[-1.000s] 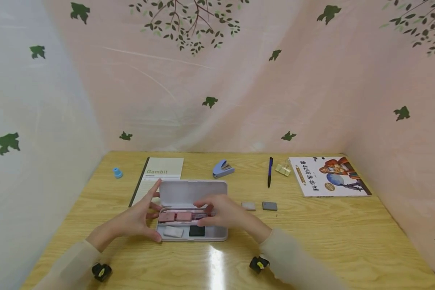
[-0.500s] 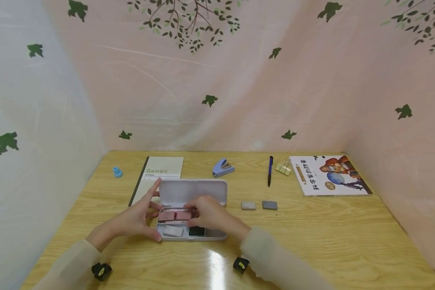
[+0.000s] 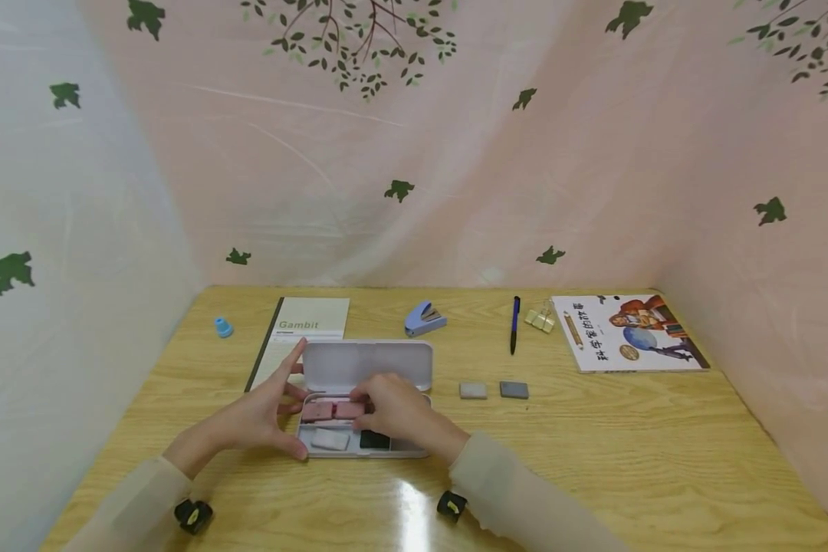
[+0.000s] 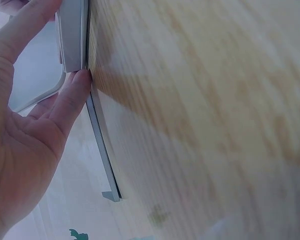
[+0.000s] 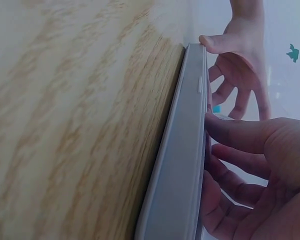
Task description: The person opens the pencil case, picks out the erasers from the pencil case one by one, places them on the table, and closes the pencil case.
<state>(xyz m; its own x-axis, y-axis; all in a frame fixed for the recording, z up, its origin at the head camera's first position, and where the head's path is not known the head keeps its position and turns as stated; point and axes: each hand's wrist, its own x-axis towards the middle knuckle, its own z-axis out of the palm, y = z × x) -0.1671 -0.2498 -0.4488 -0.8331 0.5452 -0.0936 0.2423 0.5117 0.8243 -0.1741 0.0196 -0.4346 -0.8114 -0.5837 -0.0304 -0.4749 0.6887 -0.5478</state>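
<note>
A light grey pencil case [image 3: 369, 364] lies on the table with its lid raised. My left hand [image 3: 272, 406] grips its left end, thumb at the front corner and index finger up at the lid. My right hand [image 3: 396, 410] reaches into the rear compartment, with thumb and index finger at the right end of a pink block [image 3: 349, 410]; I cannot tell whether they pinch it. Another pink block [image 3: 317, 412] sits to its left. The front compartment holds a white eraser [image 3: 330, 439] and a dark block [image 3: 375, 439]. In the right wrist view the case's front wall [image 5: 180, 135] partly hides the right fingertips.
Right of the case lie a pale eraser [image 3: 472, 391] and a grey eraser [image 3: 514, 390]. Behind are a notebook [image 3: 310, 314], a blue stapler [image 3: 425, 320], a pen [image 3: 514, 326], gold binder clips [image 3: 540, 320] and a book [image 3: 628, 334]. A small blue cone-shaped object [image 3: 224, 327] stands far left.
My right hand has moved left inside the case, from the slim items on the right to the right-hand pink block, then stayed there. The left hand keeps its place.
</note>
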